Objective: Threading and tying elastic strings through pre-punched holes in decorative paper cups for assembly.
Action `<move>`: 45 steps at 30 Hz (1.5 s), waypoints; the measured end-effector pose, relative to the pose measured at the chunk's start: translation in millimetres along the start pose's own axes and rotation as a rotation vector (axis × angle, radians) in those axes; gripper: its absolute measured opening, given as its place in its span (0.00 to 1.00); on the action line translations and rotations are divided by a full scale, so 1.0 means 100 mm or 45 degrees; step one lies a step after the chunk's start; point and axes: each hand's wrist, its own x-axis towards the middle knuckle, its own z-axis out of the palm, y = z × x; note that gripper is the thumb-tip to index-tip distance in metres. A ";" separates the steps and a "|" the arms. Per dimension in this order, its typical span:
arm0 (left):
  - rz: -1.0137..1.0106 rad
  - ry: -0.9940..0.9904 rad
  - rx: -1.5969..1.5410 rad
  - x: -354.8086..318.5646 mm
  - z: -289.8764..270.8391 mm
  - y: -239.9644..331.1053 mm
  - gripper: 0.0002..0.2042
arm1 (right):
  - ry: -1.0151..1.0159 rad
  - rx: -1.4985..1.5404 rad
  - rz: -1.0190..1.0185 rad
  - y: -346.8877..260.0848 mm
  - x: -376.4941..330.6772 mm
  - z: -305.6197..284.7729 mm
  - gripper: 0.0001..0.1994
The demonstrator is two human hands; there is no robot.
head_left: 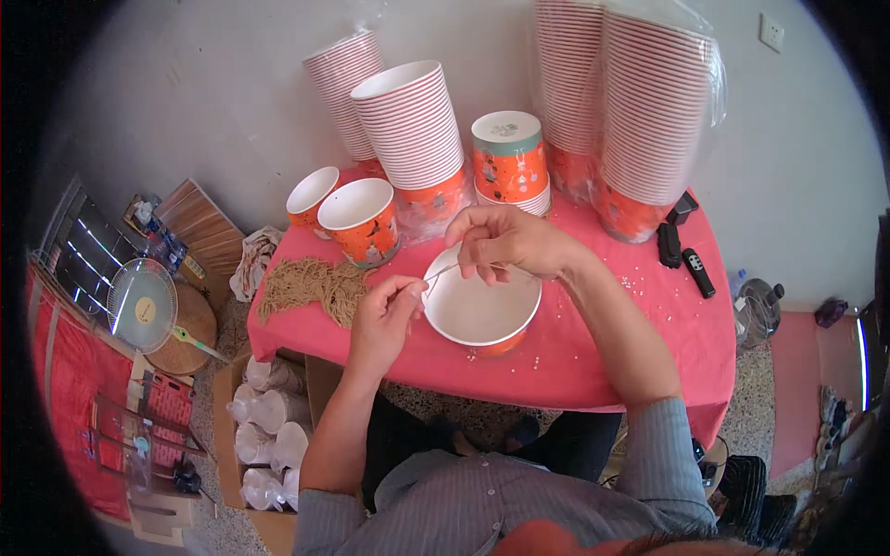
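An orange paper bucket (479,315) with a white inside stands on the pink tablecloth (603,343) in front of me. My left hand (385,315) pinches one end of a thin string (439,272) at the bucket's left rim. My right hand (505,243) hovers over the bucket's far rim and pinches the string's other end. A heap of tan strings (311,283) lies on the cloth just left of my left hand.
Two open orange buckets (362,221) stand behind the string heap. Tall stacks of buckets (413,130) line the back, some wrapped in clear plastic (649,111). Black remotes (697,271) lie at the right. A box of white lids (264,435) and a fan (141,304) sit on the floor, left.
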 end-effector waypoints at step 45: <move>0.407 0.238 0.084 0.08 0.15 -0.29 0.05 | 0.144 -1.284 -0.025 0.26 0.09 0.47 0.17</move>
